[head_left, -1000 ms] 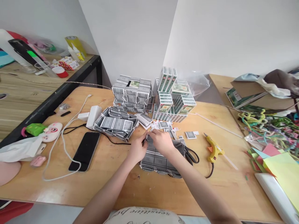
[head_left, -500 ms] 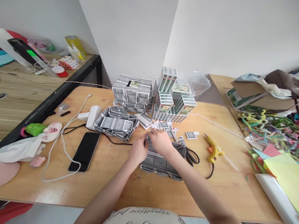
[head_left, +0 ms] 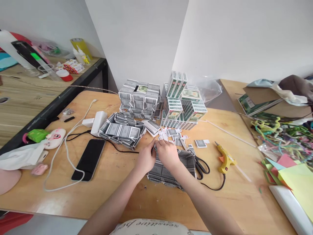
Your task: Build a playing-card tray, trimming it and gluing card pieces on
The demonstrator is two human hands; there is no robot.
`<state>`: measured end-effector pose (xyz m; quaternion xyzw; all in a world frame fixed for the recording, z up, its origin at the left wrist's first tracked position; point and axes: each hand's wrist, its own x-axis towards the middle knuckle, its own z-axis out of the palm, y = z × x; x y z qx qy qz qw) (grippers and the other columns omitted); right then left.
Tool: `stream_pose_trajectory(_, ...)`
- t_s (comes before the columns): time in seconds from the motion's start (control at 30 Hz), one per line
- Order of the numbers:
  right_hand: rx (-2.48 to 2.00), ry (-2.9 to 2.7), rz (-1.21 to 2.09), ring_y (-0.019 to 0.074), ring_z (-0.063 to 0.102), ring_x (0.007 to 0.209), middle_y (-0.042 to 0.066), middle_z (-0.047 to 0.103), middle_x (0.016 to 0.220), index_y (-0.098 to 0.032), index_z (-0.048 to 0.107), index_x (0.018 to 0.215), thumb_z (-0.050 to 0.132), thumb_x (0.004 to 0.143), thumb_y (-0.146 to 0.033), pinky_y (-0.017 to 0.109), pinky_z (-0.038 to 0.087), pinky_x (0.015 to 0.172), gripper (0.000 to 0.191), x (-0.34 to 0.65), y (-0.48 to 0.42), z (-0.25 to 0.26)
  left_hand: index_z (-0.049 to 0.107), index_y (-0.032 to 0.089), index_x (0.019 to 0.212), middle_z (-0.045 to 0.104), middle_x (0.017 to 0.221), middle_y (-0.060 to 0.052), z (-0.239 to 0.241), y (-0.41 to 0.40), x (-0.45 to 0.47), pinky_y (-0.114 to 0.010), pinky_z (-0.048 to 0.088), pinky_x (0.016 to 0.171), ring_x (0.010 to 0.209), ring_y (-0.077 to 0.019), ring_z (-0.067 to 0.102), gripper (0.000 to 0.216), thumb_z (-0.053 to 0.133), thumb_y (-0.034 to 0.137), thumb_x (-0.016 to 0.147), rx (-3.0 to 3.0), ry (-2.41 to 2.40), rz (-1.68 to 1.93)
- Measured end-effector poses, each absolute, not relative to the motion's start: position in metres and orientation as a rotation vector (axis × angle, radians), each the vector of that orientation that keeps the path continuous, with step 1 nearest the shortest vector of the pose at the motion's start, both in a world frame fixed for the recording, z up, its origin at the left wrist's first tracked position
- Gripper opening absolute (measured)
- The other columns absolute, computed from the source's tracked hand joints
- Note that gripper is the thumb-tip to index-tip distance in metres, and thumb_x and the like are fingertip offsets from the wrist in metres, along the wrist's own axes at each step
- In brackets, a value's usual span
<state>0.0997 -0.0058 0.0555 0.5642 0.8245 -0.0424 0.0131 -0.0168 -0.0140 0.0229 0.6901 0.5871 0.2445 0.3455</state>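
Note:
My left hand [head_left: 145, 160] and my right hand [head_left: 167, 154] meet at the far left corner of a shallow box made of grey-backed playing cards [head_left: 186, 160] on the wooden table [head_left: 122, 195]. Both hands have fingers pinched together on that corner's edge. Loose cut card pieces [head_left: 173, 134] lie just beyond the hands. A second, similar card box [head_left: 121, 130] sits to the left. Black scissors [head_left: 201, 164] lie against the held box's right side.
Stacks of card packs [head_left: 139, 98] and green-printed packs [head_left: 186, 104] stand at the back. A yellow glue gun [head_left: 226, 158] lies right. A black phone [head_left: 89, 158], white charger [head_left: 97, 120] and cables lie left. Coloured paper [head_left: 293, 173] and pipe cleaners [head_left: 281, 130] crowd the right edge.
Both hands have closed in slightly on the card box's corner, the left moving right toward the right hand. The view has shifted a little.

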Motion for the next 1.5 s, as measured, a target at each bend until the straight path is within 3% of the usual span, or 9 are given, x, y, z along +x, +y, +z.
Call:
stream_pose_trajectory(0.13, 1.819, 2.538, -0.189, 0.0183, 0.059, 0.074, 0.009, 0.064, 0.084, -0.014, 0.062, 0.094, 0.041, 0.083, -0.012, 0.027, 0.039, 0.06, 0.024, 0.099, -0.007, 0.052, 0.007, 0.009, 0.143, 0.067, 0.1, -0.014, 0.022, -0.015, -0.016, -0.032, 0.048, 0.067, 0.083, -0.0251, 0.064, 0.072, 0.043, 0.012, 0.08, 1.821, 1.554, 0.588)
stream_pose_trajectory(0.2, 1.853, 2.525, -0.182, 0.0186, 0.06, 0.074, 0.009, 0.064, 0.085, -0.013, 0.062, 0.098, 0.04, 0.084, -0.012, 0.027, 0.039, 0.06, 0.026, 0.099, -0.008, 0.051, 0.002, 0.008, 0.143, 0.067, 0.096, -0.014, 0.022, -0.015, -0.016, -0.032, 0.048, 0.066, 0.079, -0.0252, 0.064, 0.074, 0.042, 0.013, 0.081, 1.848, 1.557, 0.549)
stream_pose_trajectory(0.27, 1.863, 2.526, -0.189, 0.0188, 0.06, 0.076, 0.009, 0.065, 0.087, -0.013, 0.061, 0.102, 0.039, 0.085, -0.013, 0.027, 0.039, 0.061, 0.027, 0.1, -0.007, 0.051, 0.008, 0.007, 0.143, 0.067, 0.095, -0.016, 0.023, -0.015, -0.016, -0.033, 0.049, 0.067, 0.079, -0.0259, 0.064, 0.07, 0.04, 0.013, 0.082, 1.872, 1.556, 0.525)
stream_pose_trajectory(0.43, 1.842, 2.583, -0.356, 0.0165, 0.062, 0.079, 0.005, 0.067, 0.092, -0.021, 0.06, 0.106, 0.038, 0.087, -0.016, 0.025, 0.04, 0.064, 0.029, 0.115, -0.003, 0.059, 0.042, 0.009, 0.131, 0.065, 0.105, -0.016, 0.029, -0.015, -0.018, -0.035, 0.048, 0.08, 0.093, -0.0263, 0.063, 0.05, 0.041, 0.016, 0.082, 1.847, 1.516, 0.586)
stream_pose_trajectory(0.53, 1.894, 2.634, -0.39, 0.0153, 0.062, 0.082, 0.005, 0.068, 0.094, -0.022, 0.061, 0.105, 0.034, 0.09, -0.019, 0.023, 0.04, 0.066, 0.031, 0.123, -0.004, 0.058, 0.05, 0.008, 0.125, 0.065, 0.107, -0.016, 0.032, -0.016, -0.02, -0.036, 0.048, 0.083, 0.095, -0.0268, 0.063, 0.045, 0.043, 0.017, 0.081, 1.81, 1.544, 0.561)
stream_pose_trajectory(0.83, 1.848, 2.712, -0.341, 0.0162, 0.062, 0.074, 0.005, 0.069, 0.083, -0.018, 0.066, 0.094, 0.04, 0.081, -0.008, 0.023, 0.038, 0.059, 0.031, 0.123, -0.002, 0.039, 0.045, 0.006, 0.129, 0.067, 0.1, -0.018, 0.025, -0.017, -0.02, -0.035, 0.05, 0.076, 0.087, -0.0261, 0.065, 0.047, 0.036, 0.015, 0.084, 1.89, 1.549, 0.46)
stream_pose_trajectory(1.1, 1.884, 2.833, -0.82, 0.0155, 0.063, 0.092, 0.0, 0.068, 0.103, -0.026, 0.065, 0.101, 0.046, 0.086, -0.021, 0.024, 0.046, 0.081, 0.025, 0.136, 0.001, 0.048, 0.046, 0.012, 0.129, 0.053, 0.129, -0.009, 0.029, -0.016, -0.026, -0.035, 0.04, 0.099, 0.117, -0.0225, 0.051, 0.049, 0.044, 0.019, 0.08, 1.677, 1.364, 0.588)
stream_pose_trajectory(1.2, 1.979, 2.802, -0.851, 0.0185, 0.062, 0.097, 0.002, 0.067, 0.107, -0.023, 0.063, 0.108, 0.051, 0.083, -0.024, 0.029, 0.046, 0.086, 0.028, 0.148, -0.002, 0.049, 0.043, 0.012, 0.131, 0.05, 0.131, -0.009, 0.027, -0.019, -0.031, -0.036, 0.037, 0.102, 0.119, -0.0221, 0.048, 0.052, 0.046, 0.021, 0.08, 1.594, 1.337, 0.618)
stream_pose_trajectory(1.5, 2.299, 2.704, -1.043, 0.018, 0.066, 0.087, 0.0, 0.071, 0.092, -0.026, 0.071, 0.09, 0.051, 0.082, -0.023, 0.028, 0.051, 0.079, 0.021, 0.172, -0.015, 0.039, 0.052, 0.017, 0.125, 0.054, 0.127, -0.006, 0.026, -0.023, -0.039, -0.037, 0.037, 0.103, 0.118, -0.0211, 0.05, 0.042, 0.044, 0.026, 0.084, 1.598, 1.299, 0.75)
